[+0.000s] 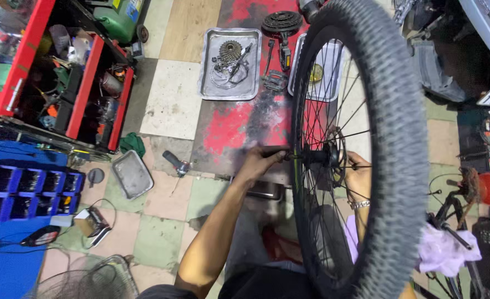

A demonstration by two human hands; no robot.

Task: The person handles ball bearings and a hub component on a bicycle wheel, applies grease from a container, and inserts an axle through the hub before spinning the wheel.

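Hands are working one upright bicycle wheel point(361, 149): left hand point(259, 163) is pinching its axle point(289, 155), right hand point(358, 177) is gripping the hub point(322, 156). Three metal trays point(212, 88) are lying on the floor.

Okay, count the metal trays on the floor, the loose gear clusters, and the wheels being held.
Metal trays: 3
Gear cassettes: 2
Bicycle wheel: 1, left hand and right hand at its hub
Total: 6

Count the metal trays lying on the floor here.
3 for sure. One tray holds a gear cluster, near the top middle. One tray sits partly behind the wheel. One small empty tray lies by the red tool cart. Others may be hidden.
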